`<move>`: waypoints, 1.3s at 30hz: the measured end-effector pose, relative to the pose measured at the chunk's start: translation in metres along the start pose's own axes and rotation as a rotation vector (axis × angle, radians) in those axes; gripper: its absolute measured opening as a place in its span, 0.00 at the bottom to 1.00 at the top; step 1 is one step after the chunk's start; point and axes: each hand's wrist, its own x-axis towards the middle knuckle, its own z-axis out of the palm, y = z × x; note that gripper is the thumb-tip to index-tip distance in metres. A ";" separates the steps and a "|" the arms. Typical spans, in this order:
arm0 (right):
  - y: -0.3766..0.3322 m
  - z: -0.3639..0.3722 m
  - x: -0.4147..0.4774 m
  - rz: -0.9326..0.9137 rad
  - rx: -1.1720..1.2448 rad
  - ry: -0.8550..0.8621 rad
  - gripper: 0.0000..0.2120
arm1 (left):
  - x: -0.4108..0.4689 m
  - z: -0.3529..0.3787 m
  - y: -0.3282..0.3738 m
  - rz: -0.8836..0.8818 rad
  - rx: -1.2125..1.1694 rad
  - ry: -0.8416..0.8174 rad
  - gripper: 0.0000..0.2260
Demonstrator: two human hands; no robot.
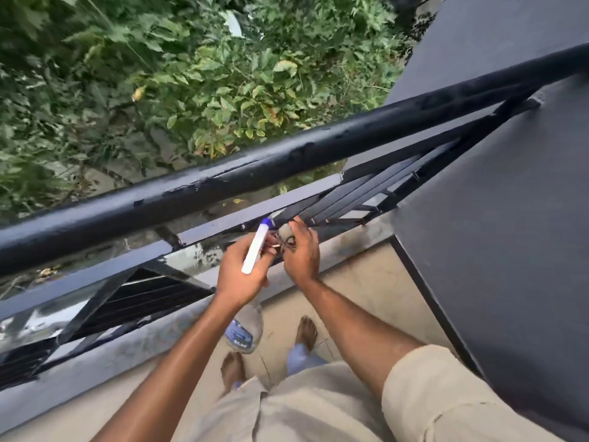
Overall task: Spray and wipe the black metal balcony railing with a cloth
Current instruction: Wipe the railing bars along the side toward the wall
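Green leafy bushes (191, 74) fill the far ground below the balcony, seen from the head camera looking steeply down. Across the middle runs the black metal railing (287, 157), its thick round top bar slanting from the near left up to the far right, where it meets a dark grey wall (510, 218). Paint on that top bar looks chipped in patches. Beneath it sit flat cross-members and panels of thin dark slats. The person's left hand (242, 269) is curled round the neck of a spray bottle (255, 247), whose white head with a blue nozzle points up toward the lower rail, while its clear body hangs down under the wrist. Just to the right, nearly touching it, the right hand (301, 250) grips a small greyish cloth (285, 232), fingers bent over it, pressed against the slats under the lower rail. Both forearms reach out from beige sleeves. Two bare feet (306, 330) stand on the tan balcony floor (366, 282), close to the railing's base.
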 end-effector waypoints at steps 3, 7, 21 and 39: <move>0.018 -0.017 0.023 -0.222 -0.332 -0.115 0.23 | 0.005 0.012 0.000 -0.031 0.034 0.020 0.07; 0.021 -0.012 0.023 -0.259 -0.268 -0.073 0.25 | 0.010 0.018 0.007 -0.011 0.068 0.012 0.07; 0.017 -0.031 0.048 -0.347 -0.362 -0.317 0.19 | 0.005 0.047 0.015 -0.031 0.047 0.150 0.06; 0.007 -0.088 0.087 -1.159 -1.094 -0.491 0.16 | -0.008 0.058 0.007 0.054 -0.075 0.121 0.06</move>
